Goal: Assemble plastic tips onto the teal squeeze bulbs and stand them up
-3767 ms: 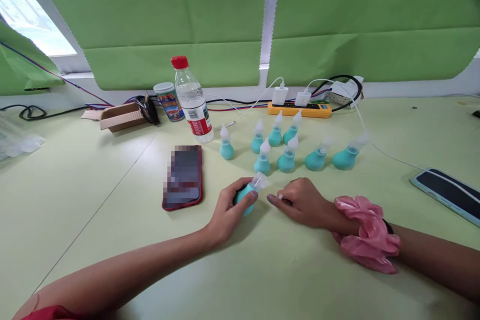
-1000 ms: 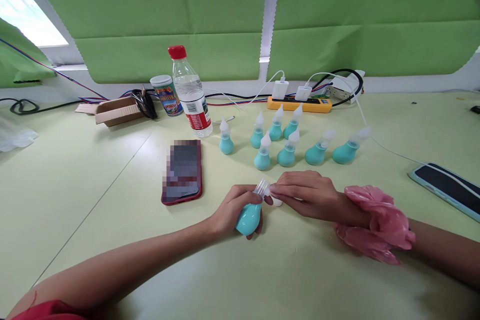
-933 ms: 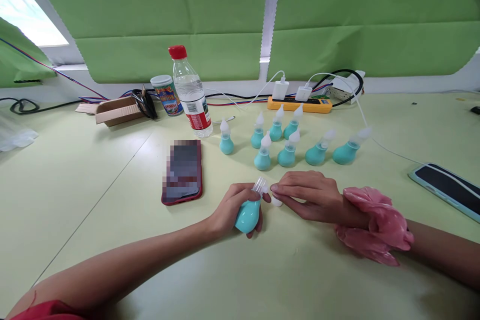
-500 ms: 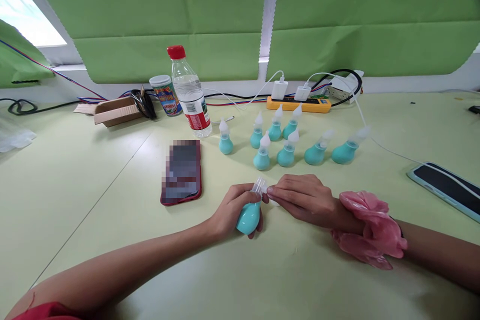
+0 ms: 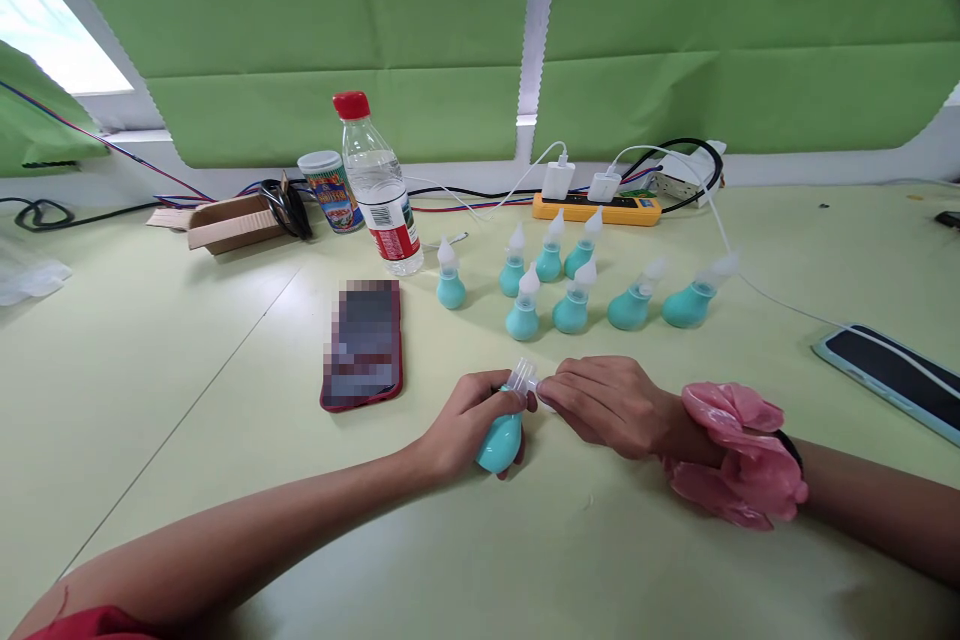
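Observation:
My left hand [image 5: 469,420] is wrapped round the teal bulb [image 5: 499,444] of a nasal aspirator, with its clear plastic tube [image 5: 520,375] sticking up past the thumb. Close against that tube, my right hand [image 5: 611,405] pinches a small whitish translucent piece [image 5: 547,402], mostly hidden by the fingers. Beyond the hands stand several teal nasal aspirators with pale pointed tips, among them a front one [image 5: 523,308] and one set apart on the left [image 5: 451,282]. On the right, two aspirators lean over, the outermost [image 5: 688,302] the most.
A phone in a red case [image 5: 364,350] lies left of my hands, another phone [image 5: 892,375] at far right. Behind stand a water bottle [image 5: 382,190], a can [image 5: 331,195], a cardboard box [image 5: 232,225] and a yellow power strip [image 5: 600,209] with chargers. A white cable [image 5: 787,305] crosses the right side.
Both hands keep their grips close together. The right hand has turned slightly and dipped at the fingers; the held aspirator has shifted a little to the right and down.

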`<state>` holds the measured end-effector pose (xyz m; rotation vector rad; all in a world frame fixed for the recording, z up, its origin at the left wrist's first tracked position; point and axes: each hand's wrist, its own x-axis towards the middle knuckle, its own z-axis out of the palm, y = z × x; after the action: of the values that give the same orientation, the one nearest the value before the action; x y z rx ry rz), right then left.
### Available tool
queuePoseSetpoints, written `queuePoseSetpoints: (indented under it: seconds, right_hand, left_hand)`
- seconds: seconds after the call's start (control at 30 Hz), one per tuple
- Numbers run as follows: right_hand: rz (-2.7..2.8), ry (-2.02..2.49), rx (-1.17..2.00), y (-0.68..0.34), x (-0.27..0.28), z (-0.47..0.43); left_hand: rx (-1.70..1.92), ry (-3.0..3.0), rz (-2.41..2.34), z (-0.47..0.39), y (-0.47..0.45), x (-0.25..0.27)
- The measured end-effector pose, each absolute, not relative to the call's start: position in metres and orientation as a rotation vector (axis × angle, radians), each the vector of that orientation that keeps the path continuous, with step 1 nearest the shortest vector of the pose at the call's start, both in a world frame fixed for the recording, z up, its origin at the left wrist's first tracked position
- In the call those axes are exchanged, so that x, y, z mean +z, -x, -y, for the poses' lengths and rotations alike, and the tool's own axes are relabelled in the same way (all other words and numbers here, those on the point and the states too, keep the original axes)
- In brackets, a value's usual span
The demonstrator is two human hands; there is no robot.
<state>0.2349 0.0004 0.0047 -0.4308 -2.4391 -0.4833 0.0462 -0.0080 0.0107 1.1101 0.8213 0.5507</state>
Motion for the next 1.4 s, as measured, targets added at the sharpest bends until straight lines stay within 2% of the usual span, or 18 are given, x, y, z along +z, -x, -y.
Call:
queuePoseSetpoints:
  seconds: [0.27,0.57,0.73,1.17,1.4]
  right_hand:
    - [2.372,0.579,-0.322,-0.233,0.007,0.0]
    - [2.288,0.686,0.346,-0.234,0.026,0.0]
    - [2.321,0.692,0.508,-0.238,0.034,-0.005]
    - [2.211,0.796,0.19,-0.227,0.023,0.006]
    - [2.202,0.685,0.054,-0.228,0.013,0.003]
  left_hand:
    - [0.589,-1.028,-0.813,0.007,-0.047,0.015]
    - [0.583,-1.0,-0.778,0.003,-0.047,0.014]
    - [0.566,-1.008,-0.776,0.003,-0.046,0.013]
    - [0.605,-1.024,-0.786,0.005,-0.047,0.012]
    - [0.599,-1.021,-0.787,0.005,-0.048,0.013]
